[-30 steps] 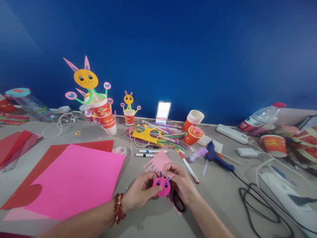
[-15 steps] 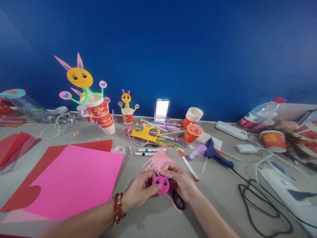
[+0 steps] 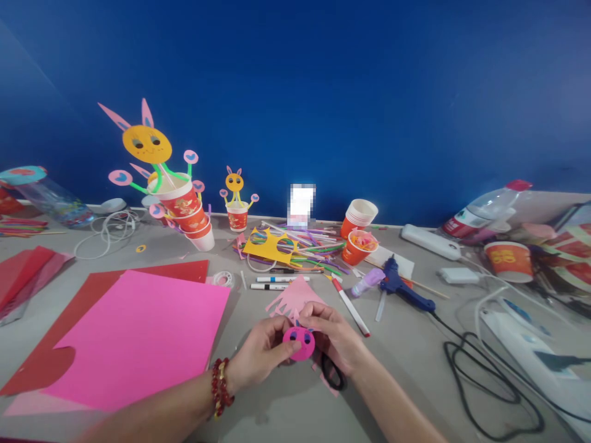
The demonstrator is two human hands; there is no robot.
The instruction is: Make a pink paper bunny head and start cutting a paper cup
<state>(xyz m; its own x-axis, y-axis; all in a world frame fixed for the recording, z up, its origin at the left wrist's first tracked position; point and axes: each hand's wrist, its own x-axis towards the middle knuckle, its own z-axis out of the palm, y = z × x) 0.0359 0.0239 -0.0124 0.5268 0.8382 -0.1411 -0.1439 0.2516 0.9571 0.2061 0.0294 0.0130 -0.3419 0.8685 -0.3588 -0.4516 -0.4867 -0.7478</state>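
Note:
Between both hands is a small round pink paper face point(image 3: 301, 351) with drawn eyes and narrow ears on top. My left hand point(image 3: 263, 351) pinches its left side, thumb over the front. The fingers of my right hand point(image 3: 333, 332) are closed on an ear at the top right; fingertips partly hide it. Under my right hand lies a black scissors handle point(image 3: 332, 372), its blades hidden. Just beyond the hands rests a cut light pink sheet point(image 3: 300, 294) with a jagged edge.
Pink sheet point(image 3: 148, 338) over red paper at left. Stacked cups point(image 3: 178, 200) with a yellow rabbit face stand behind. Markers point(image 3: 353, 311), a blue glue gun point(image 3: 406, 289) with a black cable, and a power strip point(image 3: 530, 357) lie to the right; colourful sticks and yellow paper point(image 3: 270, 247) are behind.
The right-hand ear of the pink face is now more covered by my right fingers. The hands have otherwise barely moved, and the view has shifted slightly.

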